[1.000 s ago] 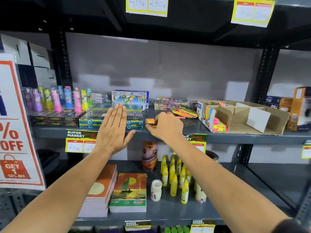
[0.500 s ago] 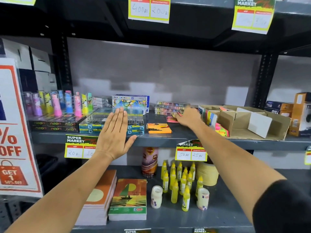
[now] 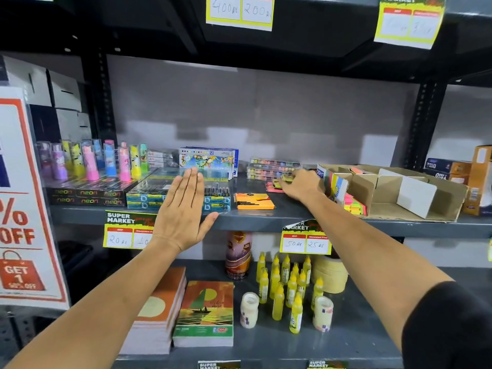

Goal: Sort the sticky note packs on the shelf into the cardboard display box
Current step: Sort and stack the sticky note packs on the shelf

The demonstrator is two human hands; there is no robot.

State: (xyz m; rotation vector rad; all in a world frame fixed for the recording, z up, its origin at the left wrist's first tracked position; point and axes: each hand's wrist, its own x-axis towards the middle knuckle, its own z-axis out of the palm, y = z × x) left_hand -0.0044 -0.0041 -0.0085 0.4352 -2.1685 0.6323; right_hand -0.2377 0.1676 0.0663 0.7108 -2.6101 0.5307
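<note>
The cardboard display box (image 3: 415, 198) holds neon sticky note packs (image 3: 354, 205) in its left compartment; other compartments look empty. The left hand (image 3: 183, 211) is flat and open; the right hand (image 3: 300, 183) rests on loose packs (image 3: 274, 186), grip unclear.

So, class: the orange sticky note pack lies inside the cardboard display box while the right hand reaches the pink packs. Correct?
No. The head view shows the orange sticky note pack lying on the shelf, left of the cardboard display box; the right hand does reach the pink packs.

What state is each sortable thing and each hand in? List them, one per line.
Left hand: open, flat, holding nothing.
Right hand: fingers on the loose sticky note packs; grip unclear.
Orange sticky note pack: flat on the shelf, untouched.
Cardboard display box: open, mostly empty; neon packs in the left compartment.
</note>
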